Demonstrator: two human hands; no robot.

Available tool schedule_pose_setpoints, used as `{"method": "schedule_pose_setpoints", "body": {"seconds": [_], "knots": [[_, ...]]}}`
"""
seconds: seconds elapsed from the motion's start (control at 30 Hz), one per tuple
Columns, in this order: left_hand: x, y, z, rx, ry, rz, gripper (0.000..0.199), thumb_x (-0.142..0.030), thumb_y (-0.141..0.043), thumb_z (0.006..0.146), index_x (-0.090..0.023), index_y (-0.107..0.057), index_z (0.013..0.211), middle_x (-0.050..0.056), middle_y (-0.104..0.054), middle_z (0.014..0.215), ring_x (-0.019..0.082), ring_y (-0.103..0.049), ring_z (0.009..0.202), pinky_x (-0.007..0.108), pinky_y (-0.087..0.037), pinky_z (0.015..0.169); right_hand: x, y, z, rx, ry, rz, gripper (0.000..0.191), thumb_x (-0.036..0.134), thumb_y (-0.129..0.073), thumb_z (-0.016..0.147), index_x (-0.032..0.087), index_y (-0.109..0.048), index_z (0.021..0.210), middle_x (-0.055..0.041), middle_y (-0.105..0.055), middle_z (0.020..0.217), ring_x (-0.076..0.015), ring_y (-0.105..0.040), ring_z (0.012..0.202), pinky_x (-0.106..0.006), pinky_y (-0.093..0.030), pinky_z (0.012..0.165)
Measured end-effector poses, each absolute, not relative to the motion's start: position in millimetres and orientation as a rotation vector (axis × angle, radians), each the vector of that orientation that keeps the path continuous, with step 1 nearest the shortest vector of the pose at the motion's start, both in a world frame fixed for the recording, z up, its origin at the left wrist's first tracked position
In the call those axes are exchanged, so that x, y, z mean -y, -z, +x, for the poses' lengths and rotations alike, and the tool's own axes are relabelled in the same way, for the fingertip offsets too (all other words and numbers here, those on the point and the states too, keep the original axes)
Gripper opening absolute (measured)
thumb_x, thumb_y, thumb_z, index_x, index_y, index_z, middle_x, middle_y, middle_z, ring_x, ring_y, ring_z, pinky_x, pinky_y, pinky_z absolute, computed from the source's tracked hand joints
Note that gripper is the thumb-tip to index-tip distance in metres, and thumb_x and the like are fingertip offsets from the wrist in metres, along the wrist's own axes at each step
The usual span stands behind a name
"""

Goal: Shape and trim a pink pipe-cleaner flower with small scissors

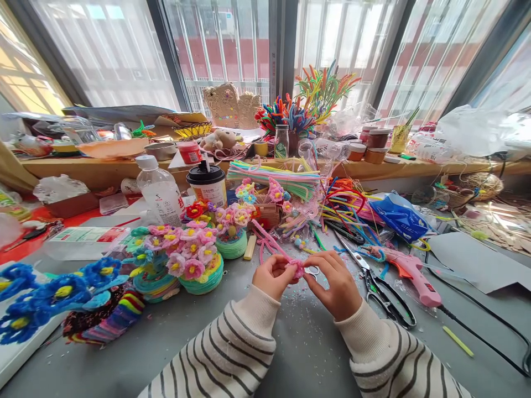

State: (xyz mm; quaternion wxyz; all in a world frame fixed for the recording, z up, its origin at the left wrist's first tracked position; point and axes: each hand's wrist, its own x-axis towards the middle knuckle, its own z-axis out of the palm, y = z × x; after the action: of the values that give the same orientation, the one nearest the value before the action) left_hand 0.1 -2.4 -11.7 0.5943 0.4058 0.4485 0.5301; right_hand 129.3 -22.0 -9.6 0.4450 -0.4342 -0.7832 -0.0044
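Note:
My left hand [271, 277] pinches a small pink pipe-cleaner flower [295, 268] above the grey table. Long pink stems [269, 239] run from it up and to the left. My right hand [333, 283] meets the flower's right side with thumb and forefinger close together at its edge. Small scissors [312, 271] lie partly hidden behind my right fingers. Left of my hands stand pots of pink pipe-cleaner flowers [194, 251]. What lies between my right fingertips is too small to make out fully.
Large black-handled scissors [388, 298] and a pink glue gun [410, 271] with a black cord lie to the right. A bottle [160, 190], a lidded cup [207, 185] and pastel pipe cleaners [274, 177] stand or lie behind. Blue flowers [62, 293] are at left.

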Motion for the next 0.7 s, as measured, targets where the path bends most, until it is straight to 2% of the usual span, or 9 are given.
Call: {"method": "schedule_pose_setpoints", "body": {"seconds": [0.2, 0.7], "knots": [[3.2, 11.5, -0.8, -1.063, -1.202, 1.006, 0.026, -0.024, -0.065, 0.047, -0.010, -0.049, 0.062, -0.001, -0.054, 0.047, 0.010, -0.053, 0.042, 0.021, -0.046, 0.039, 22.7, 11.0, 128.4, 2.001, 0.096, -1.061, 0.009, 0.015, -0.048, 0.071, 0.015, -0.054, 0.078, -0.0062, -0.056, 0.075, -0.0190, -0.047, 0.075, -0.033, -0.040, 0.069], [3.3, 12.5, 0.7, -1.080, -1.191, 1.104, 0.026, -0.027, -0.065, 0.047, -0.011, -0.051, 0.062, 0.000, -0.055, 0.050, 0.010, -0.053, 0.045, 0.020, -0.046, 0.041, 22.9, 9.9, 128.8, 2.026, 0.241, -1.043, 0.009, 0.016, -0.048, 0.073, 0.013, -0.056, 0.074, -0.0059, -0.059, 0.069, -0.0173, -0.048, 0.067, -0.032, -0.040, 0.065]]}}
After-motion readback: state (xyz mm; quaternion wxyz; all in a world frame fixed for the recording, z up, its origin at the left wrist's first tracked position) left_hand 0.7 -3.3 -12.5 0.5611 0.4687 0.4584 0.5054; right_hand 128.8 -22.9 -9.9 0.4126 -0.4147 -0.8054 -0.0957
